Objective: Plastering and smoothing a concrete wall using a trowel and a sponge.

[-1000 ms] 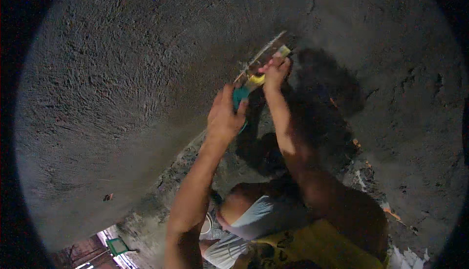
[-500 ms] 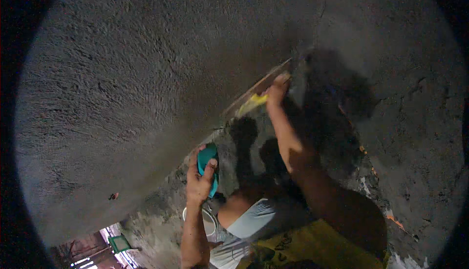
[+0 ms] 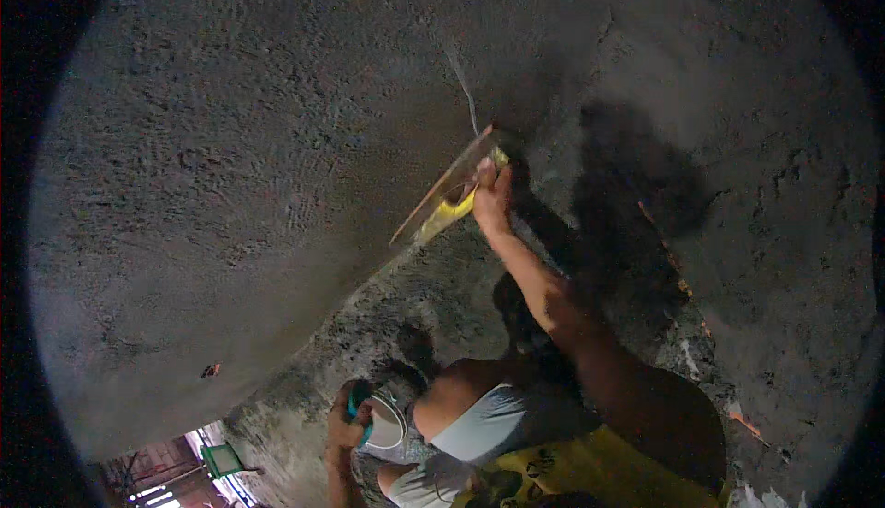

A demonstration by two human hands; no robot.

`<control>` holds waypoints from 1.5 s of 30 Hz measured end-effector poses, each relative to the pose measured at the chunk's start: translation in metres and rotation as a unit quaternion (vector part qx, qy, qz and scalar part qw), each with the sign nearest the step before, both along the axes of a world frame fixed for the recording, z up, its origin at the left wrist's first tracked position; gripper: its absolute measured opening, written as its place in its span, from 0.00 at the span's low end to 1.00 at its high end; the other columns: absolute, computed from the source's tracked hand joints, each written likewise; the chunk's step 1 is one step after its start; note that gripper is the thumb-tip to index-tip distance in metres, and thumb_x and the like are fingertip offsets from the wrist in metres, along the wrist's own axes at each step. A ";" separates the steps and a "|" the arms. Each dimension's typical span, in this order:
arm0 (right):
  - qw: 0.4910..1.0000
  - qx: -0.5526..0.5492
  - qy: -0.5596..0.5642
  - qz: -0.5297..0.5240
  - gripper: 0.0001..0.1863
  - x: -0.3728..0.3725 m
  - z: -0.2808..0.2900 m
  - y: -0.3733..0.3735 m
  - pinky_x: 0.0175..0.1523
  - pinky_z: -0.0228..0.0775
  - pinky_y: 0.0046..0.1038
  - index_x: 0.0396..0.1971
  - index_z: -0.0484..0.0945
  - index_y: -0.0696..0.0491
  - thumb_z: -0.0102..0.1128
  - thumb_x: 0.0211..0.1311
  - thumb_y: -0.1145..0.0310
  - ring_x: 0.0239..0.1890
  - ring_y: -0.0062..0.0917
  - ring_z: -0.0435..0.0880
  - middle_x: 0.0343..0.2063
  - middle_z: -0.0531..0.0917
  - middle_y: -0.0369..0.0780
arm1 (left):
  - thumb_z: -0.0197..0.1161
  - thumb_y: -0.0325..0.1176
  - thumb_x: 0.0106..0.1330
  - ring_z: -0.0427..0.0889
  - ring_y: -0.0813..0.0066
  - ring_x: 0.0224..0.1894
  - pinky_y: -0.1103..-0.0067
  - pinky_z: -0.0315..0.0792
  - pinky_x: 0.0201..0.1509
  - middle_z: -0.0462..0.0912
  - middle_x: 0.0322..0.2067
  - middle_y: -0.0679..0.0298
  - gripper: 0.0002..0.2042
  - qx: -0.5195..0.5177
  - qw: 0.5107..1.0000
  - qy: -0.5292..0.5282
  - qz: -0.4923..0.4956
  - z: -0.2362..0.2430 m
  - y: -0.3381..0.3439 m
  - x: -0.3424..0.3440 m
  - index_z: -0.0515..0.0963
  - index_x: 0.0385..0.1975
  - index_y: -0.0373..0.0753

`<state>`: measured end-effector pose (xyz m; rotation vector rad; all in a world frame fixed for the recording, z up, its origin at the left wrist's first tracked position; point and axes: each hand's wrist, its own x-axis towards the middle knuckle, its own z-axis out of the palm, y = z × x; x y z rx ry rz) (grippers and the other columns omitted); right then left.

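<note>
My right hand (image 3: 491,196) reaches up and grips a plastering trowel (image 3: 445,196) by its yellow handle. The flat blade lies against the rough grey plastered wall (image 3: 277,158), and a thin scored line runs up from its tip. Down by my bent knee, my left hand (image 3: 346,425) holds a teal-handled tool (image 3: 358,407) with a round pale blade (image 3: 385,420). My grey shorts and yellow shirt show at the bottom edge.
Darker, rougher bare wall (image 3: 784,231) fills the right side, with cracks and orange flecks. My arm's shadow (image 3: 636,185) falls beside the trowel. A green stool (image 3: 219,459) stands far below at the bottom left.
My left hand has dropped from beside the trowel down to my knee with the teal-handled tool. My right hand has pushed the trowel up along the wall.
</note>
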<state>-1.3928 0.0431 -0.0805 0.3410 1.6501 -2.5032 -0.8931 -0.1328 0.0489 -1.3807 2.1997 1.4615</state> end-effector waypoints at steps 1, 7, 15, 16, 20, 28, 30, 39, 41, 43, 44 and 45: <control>0.998 -0.032 0.044 -0.004 0.20 -0.009 0.019 0.016 0.28 0.68 0.26 0.54 0.60 0.56 0.44 0.71 0.58 0.23 0.25 0.73 0.25 0.71 0.37 | 0.64 0.41 0.62 0.78 0.73 0.38 0.77 0.72 0.44 0.81 0.39 0.62 0.24 -0.063 0.998 -0.017 -0.007 0.026 0.017 -0.006 0.70 0.55 0.36; 0.777 0.377 0.289 -0.412 0.08 -0.152 -0.110 0.173 0.26 0.71 0.30 0.34 0.64 0.55 0.44 0.68 0.65 0.14 0.27 0.72 0.18 0.68 0.38 | 0.63 0.46 0.63 0.77 0.73 0.40 0.77 0.72 0.44 0.81 0.40 0.62 0.26 -0.059 0.997 0.044 -0.024 -0.010 0.050 -0.019 0.69 0.55 0.35; 0.987 -0.115 -0.002 -0.113 0.05 -0.135 -0.074 0.130 0.27 0.71 0.30 0.38 0.65 0.54 0.47 0.66 0.70 0.16 0.27 0.73 0.19 0.69 0.37 | 0.60 0.43 0.65 0.77 0.72 0.41 0.77 0.72 0.44 0.79 0.41 0.58 0.24 -0.117 0.993 0.010 0.006 0.023 0.006 0.066 0.68 0.56 0.36; 0.988 -0.094 -0.024 -0.119 0.07 -0.186 -0.096 0.223 0.27 0.71 0.29 0.40 0.64 0.54 0.48 0.66 0.69 0.17 0.27 0.73 0.20 0.70 0.37 | 0.60 0.43 0.66 0.77 0.72 0.40 0.77 0.72 0.43 0.79 0.41 0.59 0.23 -0.061 0.996 0.051 -0.035 -0.020 0.024 0.025 0.68 0.56 0.37; 0.982 -0.085 -0.129 -0.111 0.09 -0.033 -0.061 0.042 0.28 0.71 0.30 0.41 0.64 0.54 0.45 0.70 0.63 0.17 0.28 0.74 0.22 0.71 0.37 | 0.60 0.42 0.66 0.76 0.72 0.37 0.77 0.72 0.41 0.78 0.40 0.61 0.23 -0.163 0.985 -0.059 -0.018 0.034 0.020 0.043 0.68 0.57 0.38; 0.980 -0.101 -0.008 -0.168 0.10 -0.128 -0.053 0.126 0.20 0.67 0.30 0.34 0.64 0.54 0.42 0.69 0.63 0.20 0.26 0.75 0.20 0.72 0.37 | 0.53 0.36 0.71 0.77 0.72 0.38 0.79 0.73 0.43 0.78 0.43 0.63 0.20 -0.075 0.993 0.062 0.065 0.045 -0.003 0.131 0.65 0.61 0.40; 0.967 -0.136 -0.122 -0.180 0.09 -0.062 -0.042 0.051 0.17 0.70 0.31 0.43 0.66 0.55 0.43 0.67 0.68 0.21 0.29 0.78 0.21 0.72 0.39 | 0.53 0.35 0.72 0.78 0.71 0.41 0.77 0.74 0.48 0.79 0.45 0.62 0.20 -0.057 0.990 0.044 0.121 0.088 -0.002 0.150 0.64 0.62 0.40; 0.970 -0.118 -0.069 -0.199 0.18 -0.127 -0.033 0.118 0.16 0.64 0.29 0.32 0.67 0.51 0.41 0.69 0.50 0.11 0.23 0.66 0.15 0.68 0.35 | 0.56 0.39 0.69 0.77 0.72 0.51 0.75 0.73 0.52 0.77 0.52 0.59 0.22 -0.112 0.989 -0.025 0.093 0.088 -0.018 0.135 0.67 0.59 0.36; 0.967 -0.040 -0.136 -0.214 0.19 -0.112 -0.054 0.112 0.16 0.65 0.29 0.40 0.69 0.52 0.41 0.68 0.50 0.12 0.23 0.67 0.16 0.69 0.37 | 0.56 0.39 0.69 0.77 0.72 0.51 0.75 0.73 0.53 0.77 0.52 0.59 0.22 -0.092 0.992 -0.030 0.076 0.058 -0.022 0.119 0.67 0.59 0.36; 0.976 -0.043 -0.082 -0.198 0.23 -0.110 -0.050 0.106 0.15 0.64 0.29 0.47 0.69 0.53 0.42 0.68 0.48 0.12 0.25 0.68 0.18 0.71 0.39 | 0.56 0.39 0.69 0.77 0.71 0.51 0.75 0.73 0.53 0.77 0.52 0.59 0.22 -0.090 0.993 -0.033 0.073 0.051 -0.026 0.116 0.67 0.60 0.36; 0.974 -0.070 -0.042 -0.210 0.23 -0.105 -0.010 0.080 0.15 0.63 0.29 0.47 0.69 0.53 0.43 0.69 0.48 0.12 0.25 0.68 0.21 0.72 0.39 | 0.56 0.39 0.69 0.77 0.71 0.51 0.75 0.73 0.53 0.77 0.52 0.59 0.22 -0.113 0.989 -0.038 0.089 0.077 -0.028 0.132 0.67 0.60 0.36; 0.970 -0.085 -0.005 -0.227 0.23 -0.099 0.032 0.071 0.14 0.62 0.29 0.48 0.68 0.54 0.43 0.69 0.48 0.11 0.25 0.67 0.23 0.73 0.40 | 0.56 0.39 0.69 0.77 0.71 0.51 0.75 0.73 0.53 0.77 0.52 0.59 0.22 -0.125 0.986 -0.038 0.100 0.095 -0.029 0.144 0.67 0.60 0.36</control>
